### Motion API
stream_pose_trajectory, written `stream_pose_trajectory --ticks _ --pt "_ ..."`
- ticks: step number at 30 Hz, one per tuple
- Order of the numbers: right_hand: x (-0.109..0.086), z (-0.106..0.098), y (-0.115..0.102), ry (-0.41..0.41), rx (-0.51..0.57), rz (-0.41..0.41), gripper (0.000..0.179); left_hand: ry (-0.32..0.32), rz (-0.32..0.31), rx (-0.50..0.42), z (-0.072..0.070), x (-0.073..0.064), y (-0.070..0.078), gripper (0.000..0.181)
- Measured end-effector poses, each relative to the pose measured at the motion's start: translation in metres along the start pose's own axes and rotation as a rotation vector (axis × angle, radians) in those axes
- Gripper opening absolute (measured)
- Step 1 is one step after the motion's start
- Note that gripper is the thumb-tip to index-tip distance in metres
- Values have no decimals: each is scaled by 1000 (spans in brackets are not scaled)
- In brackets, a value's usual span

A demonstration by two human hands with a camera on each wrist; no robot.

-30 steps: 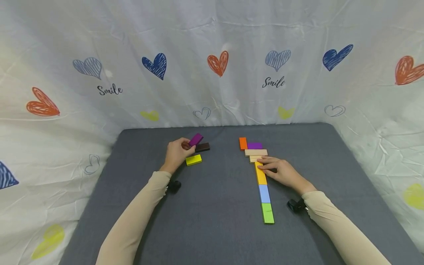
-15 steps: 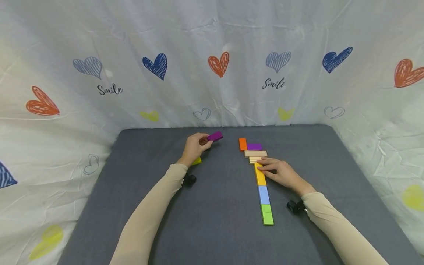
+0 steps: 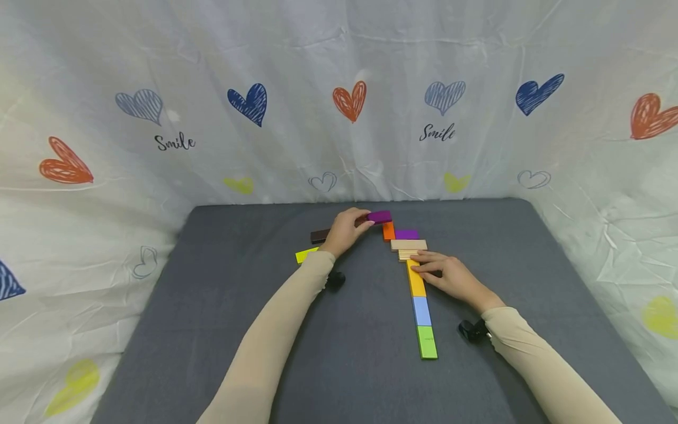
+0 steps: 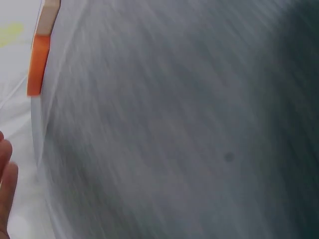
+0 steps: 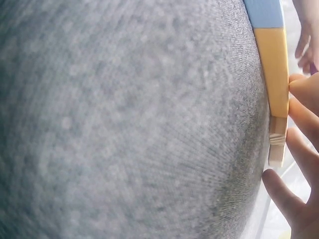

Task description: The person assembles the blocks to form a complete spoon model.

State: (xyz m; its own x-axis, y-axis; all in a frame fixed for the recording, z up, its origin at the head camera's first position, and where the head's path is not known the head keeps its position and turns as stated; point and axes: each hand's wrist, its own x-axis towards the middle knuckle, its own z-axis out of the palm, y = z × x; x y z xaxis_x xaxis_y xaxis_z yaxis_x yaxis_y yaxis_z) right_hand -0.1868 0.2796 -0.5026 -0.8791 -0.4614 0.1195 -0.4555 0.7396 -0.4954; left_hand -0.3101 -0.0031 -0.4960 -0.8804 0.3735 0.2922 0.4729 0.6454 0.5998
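My left hand (image 3: 345,232) pinches a dark purple block (image 3: 379,217) between thumb and fingers, at the far end of an orange block (image 3: 389,232); whether they touch I cannot tell. Beside the orange one lies another purple block (image 3: 406,234). A pale wooden block (image 3: 409,244) and a striped wooden piece (image 3: 404,255) follow toward me. From there a line runs nearer: an amber block (image 3: 416,280), a blue block (image 3: 422,311) and a green block (image 3: 426,343). Fingertips of my right hand (image 3: 452,278) rest lightly at the amber block and striped piece, fingers extended.
Left of the left hand lie a dark brown block (image 3: 319,237) and a yellow block (image 3: 305,255), each partly hidden by the hand or sleeve. The grey table (image 3: 349,365) ends at the back against a white curtain (image 3: 296,141) printed with hearts.
The left hand has carried the dark purple block rightward from above the brown block to the orange block. The brown block shows again. My right hand has stayed in place.
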Motion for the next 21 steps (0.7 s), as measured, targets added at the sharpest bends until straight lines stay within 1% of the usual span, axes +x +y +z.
stream_pose_trajectory --ticks 3,5,8,11,17,21 --pt "0 -1 0 -2 0 4 28 -24 13 77 10 7 9 40" --pt "0 -1 -1 -3 2 3 28 -38 15 109 17 11 14 40" --pt "1 -1 0 -7 1 -1 28 -55 10 133 25 16 19 41" --pt "1 -1 1 -8 -4 -9 28 -64 -8 156 32 19 22 41" --pt "2 -1 1 -5 -2 -11 28 -68 -27 175 37 22 28 41" --pt "2 -1 1 -13 0 1 28 -69 -34 203 43 23 29 41"
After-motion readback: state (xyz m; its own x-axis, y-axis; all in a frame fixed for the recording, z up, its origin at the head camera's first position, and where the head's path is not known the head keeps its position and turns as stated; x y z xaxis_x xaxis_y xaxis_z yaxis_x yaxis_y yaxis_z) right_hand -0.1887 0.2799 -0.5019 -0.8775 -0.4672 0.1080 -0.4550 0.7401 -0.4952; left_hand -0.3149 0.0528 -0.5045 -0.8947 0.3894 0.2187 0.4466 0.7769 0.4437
